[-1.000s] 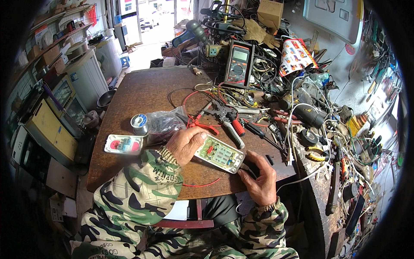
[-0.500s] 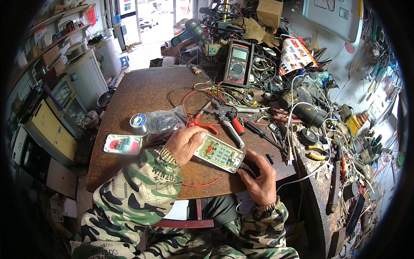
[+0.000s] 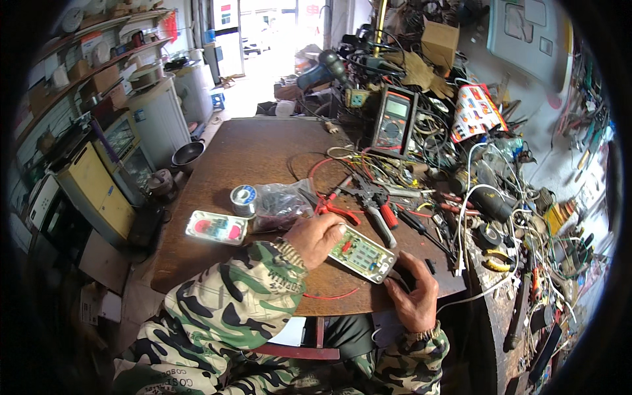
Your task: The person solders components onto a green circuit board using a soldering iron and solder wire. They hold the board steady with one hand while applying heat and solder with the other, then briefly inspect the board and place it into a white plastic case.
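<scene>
Over the table's near edge I hold an open white casing with a green circuit board (image 3: 362, 255) inside, tilted down to the right. My left hand (image 3: 316, 240) grips its upper left end, thumb on the rim. At the opposite lower corner my right hand (image 3: 413, 293) has thumb and fingers closed around the casing's end. A thin red wire (image 3: 332, 296) curves below it; where it ends is hidden. Left of my hands lies the matching white cover (image 3: 216, 228) with red and clear parts. Behind it are a solder spool (image 3: 243, 199) and a clear plastic bag (image 3: 280, 205).
Red-handled pliers (image 3: 339, 209), a wire stripper (image 3: 373, 197) and a screwdriver (image 3: 428, 234) lie beyond the board. A multimeter (image 3: 395, 122) stands at the back. Tangled cables and tools crowd the right side, with a black tape roll (image 3: 489, 235).
The whole view has shifted, so the scene sits further right and lower. Both hands keep their hold on the casing, with hardly any movement against the table.
</scene>
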Demonstrator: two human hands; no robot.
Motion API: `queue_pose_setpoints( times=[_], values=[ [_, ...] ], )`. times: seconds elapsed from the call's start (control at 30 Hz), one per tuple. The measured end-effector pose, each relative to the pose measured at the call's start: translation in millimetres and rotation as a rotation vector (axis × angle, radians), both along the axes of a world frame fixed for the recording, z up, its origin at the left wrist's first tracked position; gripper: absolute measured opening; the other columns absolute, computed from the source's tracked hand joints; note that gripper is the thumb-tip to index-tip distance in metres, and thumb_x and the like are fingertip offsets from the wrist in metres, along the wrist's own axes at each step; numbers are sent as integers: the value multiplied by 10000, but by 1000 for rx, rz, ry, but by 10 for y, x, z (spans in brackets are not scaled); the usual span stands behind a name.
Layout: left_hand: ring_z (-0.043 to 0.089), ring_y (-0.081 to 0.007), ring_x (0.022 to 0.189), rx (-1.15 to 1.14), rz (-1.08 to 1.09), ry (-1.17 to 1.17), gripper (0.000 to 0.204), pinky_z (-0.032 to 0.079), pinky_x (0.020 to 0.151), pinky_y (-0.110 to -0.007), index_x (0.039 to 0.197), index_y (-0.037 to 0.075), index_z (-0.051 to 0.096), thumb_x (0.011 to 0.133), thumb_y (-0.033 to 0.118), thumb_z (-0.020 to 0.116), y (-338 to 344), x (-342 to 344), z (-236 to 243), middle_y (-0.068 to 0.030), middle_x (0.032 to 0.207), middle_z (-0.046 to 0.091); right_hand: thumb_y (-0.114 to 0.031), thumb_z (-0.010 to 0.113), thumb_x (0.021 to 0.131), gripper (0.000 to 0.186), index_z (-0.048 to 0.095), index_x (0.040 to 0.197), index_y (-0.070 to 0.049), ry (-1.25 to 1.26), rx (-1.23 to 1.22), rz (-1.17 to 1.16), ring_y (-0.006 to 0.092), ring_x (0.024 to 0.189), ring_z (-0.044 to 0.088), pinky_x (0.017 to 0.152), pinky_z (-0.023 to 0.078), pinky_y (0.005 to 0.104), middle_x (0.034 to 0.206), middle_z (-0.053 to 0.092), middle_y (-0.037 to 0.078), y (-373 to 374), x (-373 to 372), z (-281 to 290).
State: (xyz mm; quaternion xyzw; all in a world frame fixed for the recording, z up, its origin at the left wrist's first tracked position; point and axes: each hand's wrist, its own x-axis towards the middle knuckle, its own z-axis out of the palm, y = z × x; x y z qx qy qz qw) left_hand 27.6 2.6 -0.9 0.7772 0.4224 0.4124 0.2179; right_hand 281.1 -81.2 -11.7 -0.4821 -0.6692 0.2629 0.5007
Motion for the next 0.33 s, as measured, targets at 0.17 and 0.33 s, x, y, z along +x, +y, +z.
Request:
queue_pose_setpoints(
  times=[0.17, 0.33],
  values=[
    [726, -324, 805, 45, 121, 69, 291, 550, 720, -428, 1127, 6, 632, 984, 258, 598, -24, -1, 10, -195, 864, 713, 36, 749, 812, 518, 578, 1300, 68, 56, -2, 34, 247, 1105, 681, 950, 532, 350, 1167, 690, 182, 2, -14, -13],
    [746, -322, 905, 51, 242, 30, 339, 583, 789, -407, 1145, 27, 642, 953, 304, 679, -49, -80, 212, -197, 963, 741, 31, 738, 828, 518, 570, 1316, 58, 147, -44, 54, 265, 1125, 672, 961, 529, 357, 1180, 688, 180, 12, -36, -53]
  ],
)
